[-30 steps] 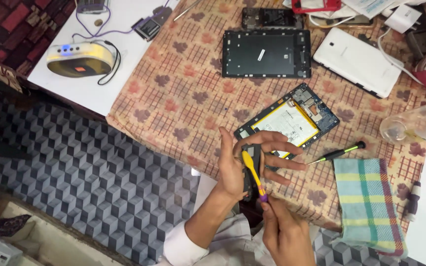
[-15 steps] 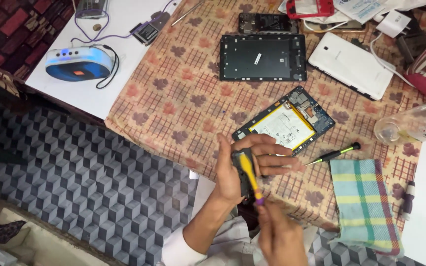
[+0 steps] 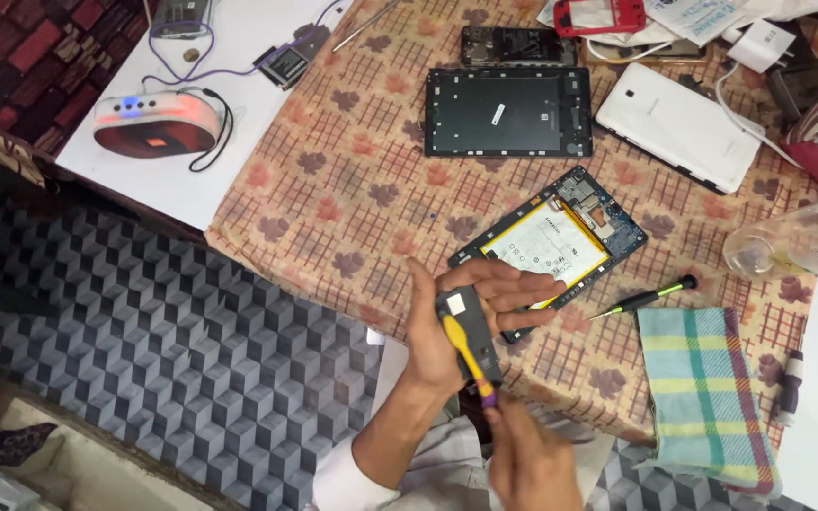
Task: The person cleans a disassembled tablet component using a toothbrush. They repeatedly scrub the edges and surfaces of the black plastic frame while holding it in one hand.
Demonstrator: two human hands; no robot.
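Gripping small dark part (image 3: 467, 331), left hand (image 3: 447, 326) closed; right hand (image 3: 527, 464) pinching yellow screwdriver (image 3: 466, 355).

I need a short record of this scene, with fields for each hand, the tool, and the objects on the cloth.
left hand: left hand holds a small dark part
right hand: right hand grips a yellow screwdriver
tool tip: rests on the dark part
nearest device: opened tablet, battery showing, beside the left hand
spare tool: green screwdriver lying on the patterned tablecloth
other items: black tablet frame, white tablet back, checked cloth
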